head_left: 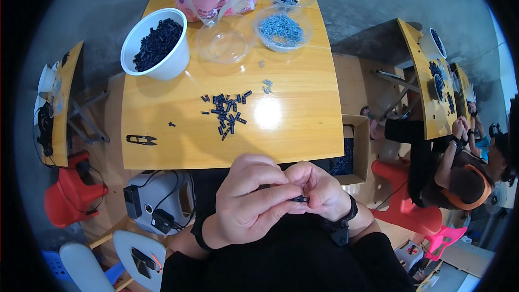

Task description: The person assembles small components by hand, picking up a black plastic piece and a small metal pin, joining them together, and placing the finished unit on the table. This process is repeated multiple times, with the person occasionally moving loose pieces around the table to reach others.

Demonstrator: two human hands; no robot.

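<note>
My left hand and my right hand meet in front of my chest, just off the table's near edge. Between their pinched fingertips is a small black plastic piece; both hands grip it. Its finer shape is partly covered by my fingers. Ahead of my hands, a loose pile of small black plastic pieces lies on the wooden table. A few silvery metal bits rest just beyond the pile. One black piece lies apart to the left.
Thread snips lie at the table's left. Farther back stand a white tub of black pieces, a clear lid, a bowl of metal bits and a pink bag. A cardboard box sits right; a person works beyond.
</note>
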